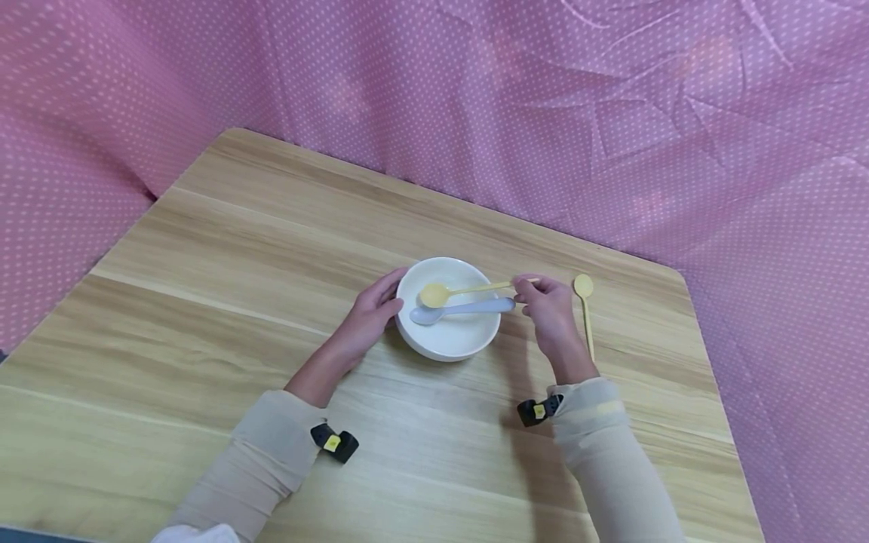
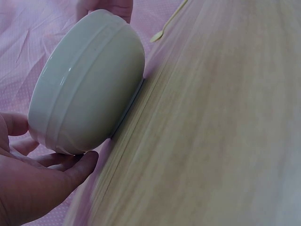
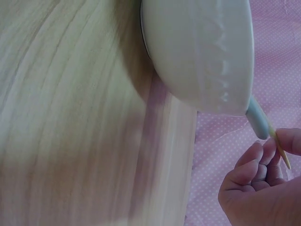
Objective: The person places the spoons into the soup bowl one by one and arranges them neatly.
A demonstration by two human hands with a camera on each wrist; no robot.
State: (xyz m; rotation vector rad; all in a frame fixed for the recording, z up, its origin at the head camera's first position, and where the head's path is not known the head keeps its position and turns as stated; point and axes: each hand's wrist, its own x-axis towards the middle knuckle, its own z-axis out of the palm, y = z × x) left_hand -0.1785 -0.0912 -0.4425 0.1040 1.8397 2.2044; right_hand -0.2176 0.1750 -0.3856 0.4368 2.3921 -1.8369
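Observation:
A white bowl (image 1: pixel 448 344) stands on the wooden table, and my left hand (image 1: pixel 367 315) grips its left side. The thumb lies at the rim while the other fingers (image 2: pixel 84 165) curve round the outer wall. My right hand (image 1: pixel 547 309) pinches the handle end of a yellow spoon (image 1: pixel 434 295) between thumb and fingers, and the spoon's round head is over the bowl. A light blue spoon (image 1: pixel 468 307) lies in the bowl, its handle sticking out over the right rim, just below the yellow handle. In the right wrist view the blue handle (image 3: pixel 257 121) shows close to my fingertips.
A second yellow spoon (image 1: pixel 584 286) lies on the table to the right, partly behind my right wrist. The wooden table (image 1: pixel 271 226) has rounded far corners. A pink dotted cloth (image 1: pixel 434 98) hangs behind it and along the sides.

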